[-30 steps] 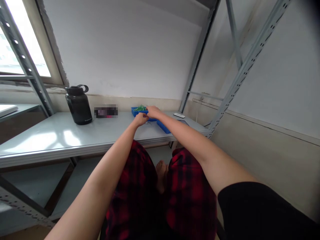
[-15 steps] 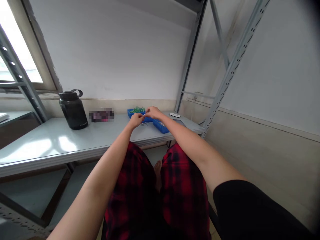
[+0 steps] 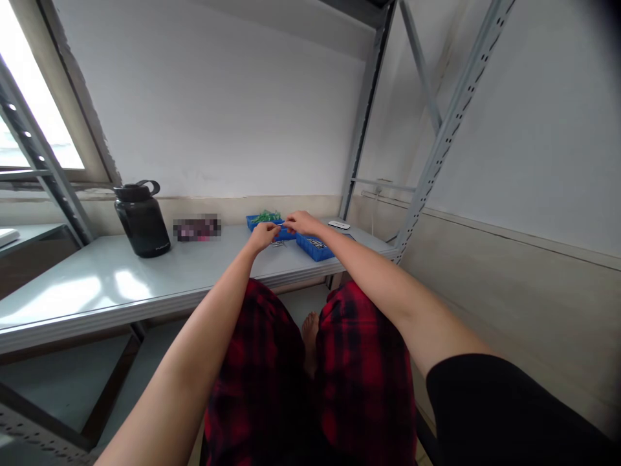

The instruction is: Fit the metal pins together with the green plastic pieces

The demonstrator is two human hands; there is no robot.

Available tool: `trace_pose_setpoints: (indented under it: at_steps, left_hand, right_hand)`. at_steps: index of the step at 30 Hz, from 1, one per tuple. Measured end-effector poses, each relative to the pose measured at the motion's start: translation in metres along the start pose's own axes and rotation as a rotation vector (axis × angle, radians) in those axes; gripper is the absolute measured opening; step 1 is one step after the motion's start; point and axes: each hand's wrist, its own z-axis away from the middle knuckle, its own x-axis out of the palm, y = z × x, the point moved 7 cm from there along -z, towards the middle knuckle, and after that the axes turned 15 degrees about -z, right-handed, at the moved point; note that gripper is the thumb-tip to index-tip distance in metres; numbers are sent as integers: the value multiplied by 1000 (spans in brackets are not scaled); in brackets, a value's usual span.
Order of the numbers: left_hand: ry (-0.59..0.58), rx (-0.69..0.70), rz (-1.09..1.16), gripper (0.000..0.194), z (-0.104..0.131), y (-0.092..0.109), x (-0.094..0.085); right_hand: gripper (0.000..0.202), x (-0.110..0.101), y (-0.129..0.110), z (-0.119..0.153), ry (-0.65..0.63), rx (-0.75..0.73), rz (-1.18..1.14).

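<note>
My left hand [image 3: 264, 235] and my right hand [image 3: 299, 222] are raised above the table, close together, fingers pinched. Between their fingertips runs a small thin pale piece [image 3: 283, 225], too small to identify. Behind the hands sits a blue tray [image 3: 251, 223] with green stringy pieces [image 3: 266, 216] in it. A second blue tray [image 3: 320, 253] with small mixed pieces is below my right wrist, near the front edge. Some small metallic bits [image 3: 278, 244] lie on the table just below my hands.
A dark bottle [image 3: 143, 223] stands on the table [image 3: 189, 268] at left, beside a pixelated dark pink item [image 3: 197, 228]. A white flat object [image 3: 338, 224] lies at the back right. Metal shelf posts [image 3: 367, 116] rise at both sides.
My hands have moved slightly apart, and more of the thin pale piece shows between them. The view has shifted a little.
</note>
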Motion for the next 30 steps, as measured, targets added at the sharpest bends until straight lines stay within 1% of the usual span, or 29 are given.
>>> trace_pose_setpoints:
  at_steps: [5, 9, 13, 17, 20, 21, 24, 27, 30]
  left_hand:
    - [64, -30, 73, 20, 2, 2, -10]
    - [41, -45, 138, 16, 7, 8, -11]
    - [6, -78, 210, 16, 12, 12, -10]
    - [2, -86, 273, 14, 14, 16, -11]
    - [41, -100, 288, 10, 13, 16, -13]
    - [51, -105, 289, 9, 13, 16, -13]
    - [59, -91, 254, 7, 10, 16, -11]
    - [71, -52, 172, 8, 6, 15, -8]
    - [90, 4, 63, 10, 3, 14, -5]
  right_hand:
    - [32, 6, -8, 1, -38, -21, 54]
    - [32, 14, -12, 1, -71, -45, 148]
    - [32, 17, -15, 2, -65, -50, 176]
    - [29, 12, -12, 4, -90, -19, 193]
    - [20, -1, -7, 6, -75, 13, 198]
    - [19, -6, -5, 7, -55, 5, 192]
    - [30, -14, -2, 10, -10, -35, 145]
    - [39, -9, -2, 13, -18, -95, 105]
    - [39, -3, -9, 15, -26, -176, 130]
